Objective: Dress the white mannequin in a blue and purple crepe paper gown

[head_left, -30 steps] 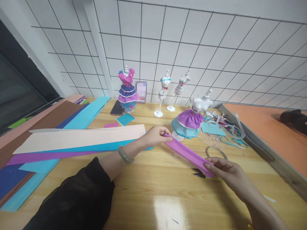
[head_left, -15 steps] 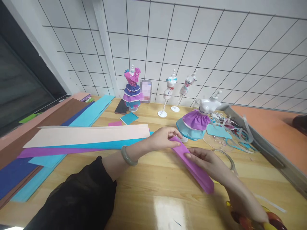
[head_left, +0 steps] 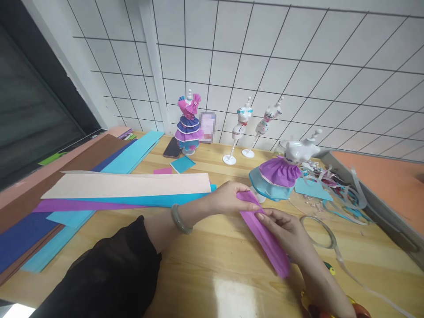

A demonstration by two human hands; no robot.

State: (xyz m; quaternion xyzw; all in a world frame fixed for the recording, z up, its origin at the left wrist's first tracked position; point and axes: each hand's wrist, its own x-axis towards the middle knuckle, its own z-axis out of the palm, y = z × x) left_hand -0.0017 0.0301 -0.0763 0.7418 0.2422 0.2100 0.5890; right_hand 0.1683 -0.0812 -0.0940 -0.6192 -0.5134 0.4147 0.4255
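Fingers of the right hand (head_left: 286,227): clamped on a long purple strip (head_left: 265,238), thumb uppermost. Fingers of the left hand (head_left: 228,197): clamped on the strip's upper end, just beside the right thumb. Strip: slanting over the wooden table (head_left: 198,265), lower end loose toward the wearer. Handling, as judged: light pinch, thumbs close together, edges level, loose end untwisted. Beyond: one skirted dress form (head_left: 280,172). Farther: tiled wall (head_left: 281,70).
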